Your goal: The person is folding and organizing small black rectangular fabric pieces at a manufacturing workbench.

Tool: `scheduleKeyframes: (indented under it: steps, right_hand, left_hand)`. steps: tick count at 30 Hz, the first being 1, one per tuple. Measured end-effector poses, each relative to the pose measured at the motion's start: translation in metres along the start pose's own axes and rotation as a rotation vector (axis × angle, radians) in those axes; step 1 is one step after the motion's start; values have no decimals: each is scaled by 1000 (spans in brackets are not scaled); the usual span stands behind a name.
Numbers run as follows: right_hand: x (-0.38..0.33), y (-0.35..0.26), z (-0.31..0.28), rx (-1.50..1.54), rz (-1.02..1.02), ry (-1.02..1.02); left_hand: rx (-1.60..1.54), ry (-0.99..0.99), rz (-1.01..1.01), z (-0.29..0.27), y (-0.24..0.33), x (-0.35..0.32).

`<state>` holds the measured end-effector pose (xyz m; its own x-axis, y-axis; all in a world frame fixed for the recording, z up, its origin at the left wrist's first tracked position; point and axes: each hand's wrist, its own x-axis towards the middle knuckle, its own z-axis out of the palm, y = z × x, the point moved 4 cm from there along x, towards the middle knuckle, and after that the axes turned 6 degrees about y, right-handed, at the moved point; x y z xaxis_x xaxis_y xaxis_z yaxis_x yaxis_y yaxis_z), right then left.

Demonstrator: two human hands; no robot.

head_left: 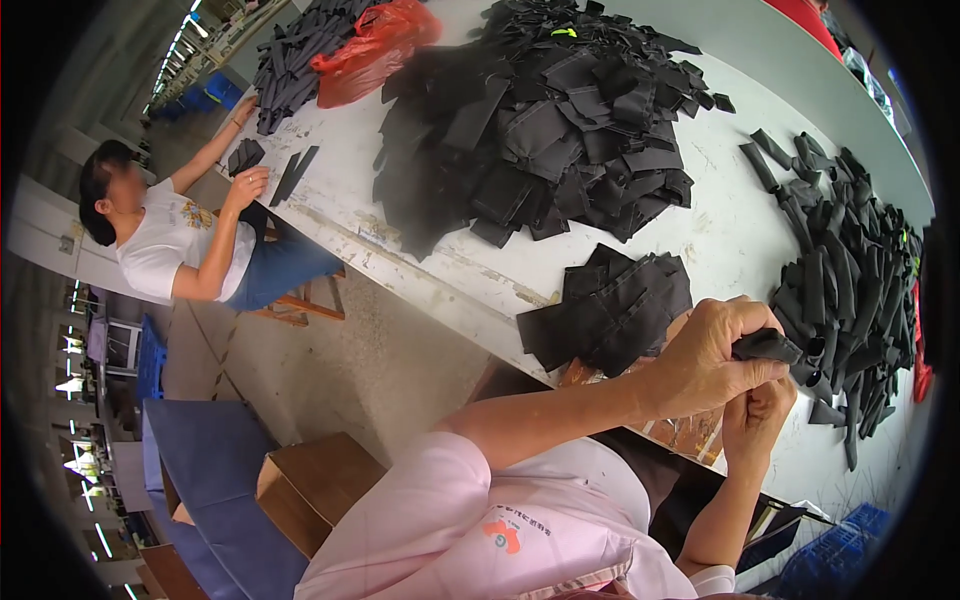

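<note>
Both of my hands meet above the table's near edge, around one small black fabric piece point(766, 346). My left hand point(712, 352) pinches it between thumb and bent fingers. Just below, my right hand point(762, 408) has its fingers closed against the lower side of the same piece, partly hidden behind the left thumb. Left of my hands lies a small stack of flat black fabric pieces point(612, 310). To the right spreads a heap of narrow black rolled or tube-like fabric pieces point(840, 270).
A large heap of flat black pieces point(570, 130) covers the table's middle. At the far left, a seated co-worker point(190, 235) handles dark strips beside a red plastic bag point(378, 50). A cardboard box point(315, 488) stands at lower left, a blue crate point(835, 555) at lower right.
</note>
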<state>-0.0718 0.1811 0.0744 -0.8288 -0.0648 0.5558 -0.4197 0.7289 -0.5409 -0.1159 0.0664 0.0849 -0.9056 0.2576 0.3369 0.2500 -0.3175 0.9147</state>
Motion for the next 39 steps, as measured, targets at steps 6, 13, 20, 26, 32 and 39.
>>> scheduleKeyframes:
  steps: [6, 13, 20, 26, 32, 39]
  right_hand:
    - [-36, 32, 24, 33, -84, 240]
    - [-23, 17, 16, 5, -42, 205]
    - [-44, 46, 38, 391, 317, 518]
    - [-43, 36, 37, 137, 35, 291]
    - [-21, 6, 23, 309, 36, 305]
    - [-31, 27, 41, 82, -116, 207]
  left_hand:
    - [-20, -94, -64, 6, -17, -4]
    - [-221, 18, -72, 8, -18, -5]
    - [112, -53, 17, 17, -20, -1]
    - [196, -19, -32, 14, -32, -7]
    - [205, -35, 114, 11, -7, -8]
    - [388, -114, 104, 10, -26, -10]
